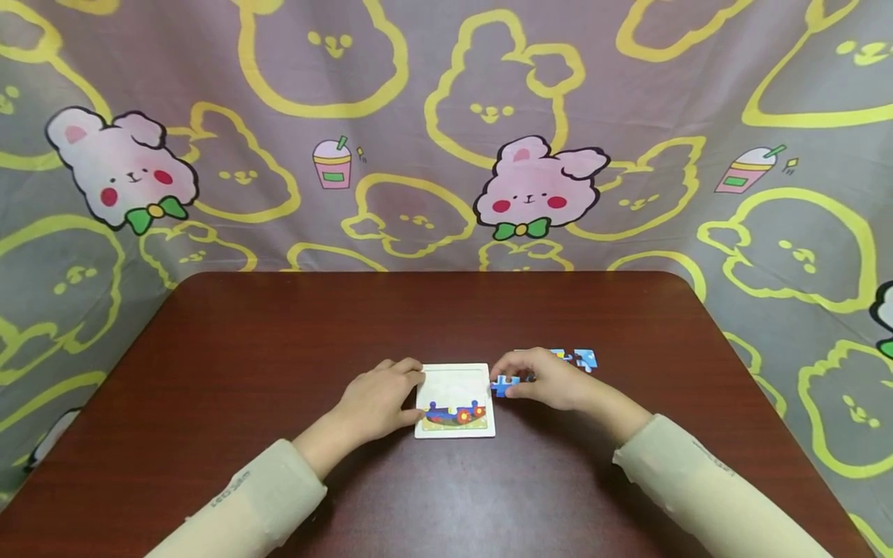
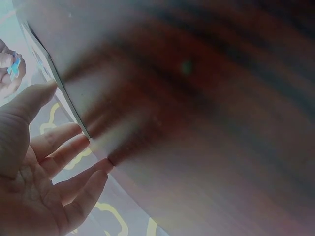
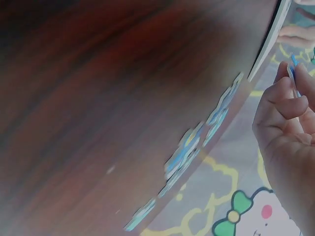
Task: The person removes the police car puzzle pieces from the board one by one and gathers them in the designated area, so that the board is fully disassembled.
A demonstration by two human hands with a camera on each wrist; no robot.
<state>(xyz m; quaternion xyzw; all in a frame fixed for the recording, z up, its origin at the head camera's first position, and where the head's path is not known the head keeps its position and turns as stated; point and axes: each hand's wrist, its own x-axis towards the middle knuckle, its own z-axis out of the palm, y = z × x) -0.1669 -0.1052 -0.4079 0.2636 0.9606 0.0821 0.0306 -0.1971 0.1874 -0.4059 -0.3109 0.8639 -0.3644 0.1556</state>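
A white puzzle tray [image 1: 455, 380] lies on the table, its lower part filled with joined pieces [image 1: 453, 416] in blue, red and yellow. Against its left edge rests my left hand [image 1: 380, 397], thumb and fingers spread and touching the rim. In the left wrist view those fingertips [image 2: 54, 86] meet the tray's side. My right hand [image 1: 551, 380] pinches a blue puzzle piece [image 1: 504, 385] between thumb and fingers, just beyond the tray's right edge. The right wrist view has the piece [image 3: 293, 73] edge-on, raised above the tabletop.
Several loose puzzle pieces [image 1: 584, 359] lie behind and partly under my right hand; the right wrist view shows them in a row [image 3: 184, 150]. The dark brown table [image 1: 293, 325] ends at a cartoon-printed curtain [image 1: 418, 155].
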